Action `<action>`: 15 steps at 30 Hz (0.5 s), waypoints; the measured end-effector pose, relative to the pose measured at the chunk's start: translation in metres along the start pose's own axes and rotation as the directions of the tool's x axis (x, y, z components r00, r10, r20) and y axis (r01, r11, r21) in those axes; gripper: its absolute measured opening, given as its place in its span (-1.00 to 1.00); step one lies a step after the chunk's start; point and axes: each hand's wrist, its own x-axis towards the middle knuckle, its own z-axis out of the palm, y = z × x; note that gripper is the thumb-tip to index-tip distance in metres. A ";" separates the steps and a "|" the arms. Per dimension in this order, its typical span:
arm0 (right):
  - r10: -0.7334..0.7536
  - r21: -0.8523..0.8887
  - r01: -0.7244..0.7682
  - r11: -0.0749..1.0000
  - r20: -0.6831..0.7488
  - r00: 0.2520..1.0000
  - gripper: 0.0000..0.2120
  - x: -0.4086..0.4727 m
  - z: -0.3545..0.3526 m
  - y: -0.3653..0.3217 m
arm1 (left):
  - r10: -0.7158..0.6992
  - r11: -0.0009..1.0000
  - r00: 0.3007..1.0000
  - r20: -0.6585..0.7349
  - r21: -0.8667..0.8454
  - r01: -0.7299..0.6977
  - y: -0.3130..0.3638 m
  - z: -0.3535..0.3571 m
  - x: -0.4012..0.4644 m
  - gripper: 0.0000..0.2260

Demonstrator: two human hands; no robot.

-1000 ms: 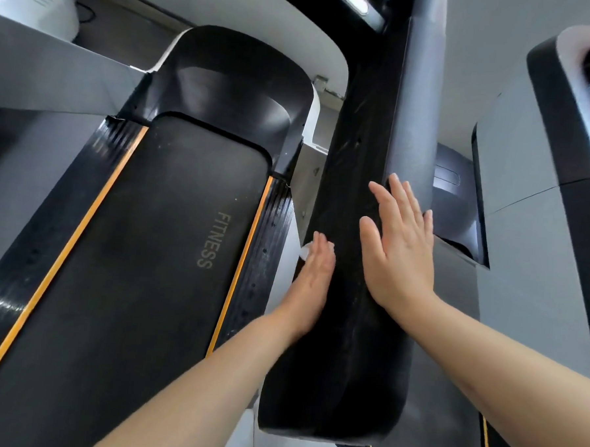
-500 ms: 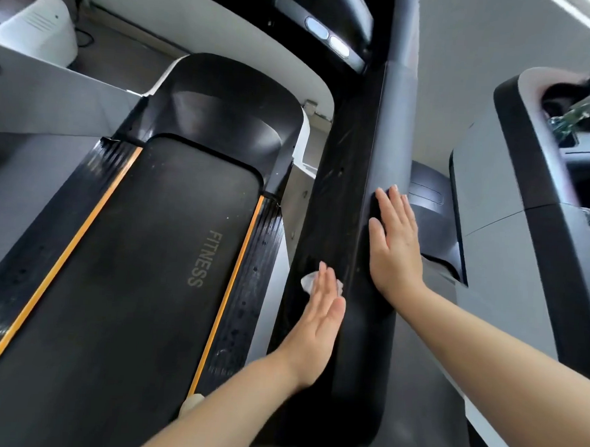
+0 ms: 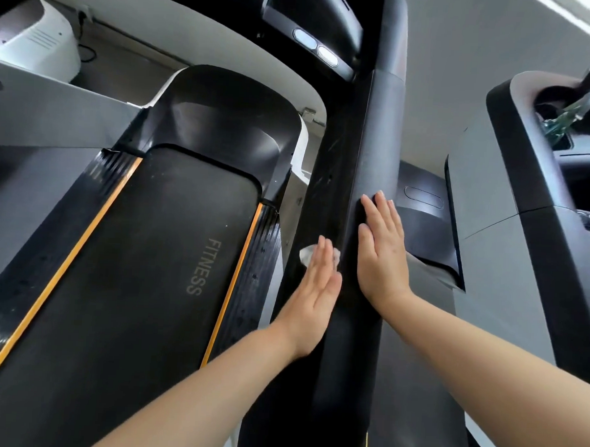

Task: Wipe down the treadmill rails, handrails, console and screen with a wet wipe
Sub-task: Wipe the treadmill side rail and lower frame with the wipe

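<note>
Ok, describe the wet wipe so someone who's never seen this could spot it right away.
Find the treadmill belt printed FITNESS, then go right to the tall black handrail. The left hand presses flat on its inner face, and the wipe peeks out by the fingertips. It is the only small, crumpled white scrap against that black surface.

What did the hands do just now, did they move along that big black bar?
Both hands slid forward along the black handrail, toward the console. The left hand pushed the wet wipe along the inner side; the right hand slid along the top and outer side. Nothing was picked up or let go. Both hands stayed flat with straight fingers, and the wipe stayed under the left fingers.
</note>
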 end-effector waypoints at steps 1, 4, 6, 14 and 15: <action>-0.002 0.002 0.002 1.000 0.004 1.000 -0.57 0.000 0.000 0.000 | -0.009 1.000 1.000 0.029 0.003 0.009 -0.003 0.003 -0.019 -0.54; 0.000 0.009 0.000 1.000 0.011 1.000 -0.57 -0.001 -0.002 0.000 | -0.042 0.998 0.996 0.080 0.056 0.037 -0.010 0.012 -0.063 -0.52; -0.001 0.015 0.000 1.000 0.013 1.000 -0.57 -0.002 -0.002 -0.001 | -0.066 0.997 0.994 0.084 0.047 0.062 -0.009 0.014 -0.070 -0.56; -0.012 0.022 0.013 1.000 -0.004 1.000 -0.57 0.000 0.000 0.003 | -0.102 0.994 0.994 0.030 0.039 0.101 0.014 -0.006 0.011 -0.56; -0.018 0.029 0.018 0.999 -0.010 1.000 -0.57 0.000 0.001 0.004 | -0.097 0.994 0.995 0.023 0.043 0.096 0.018 -0.010 0.023 -0.56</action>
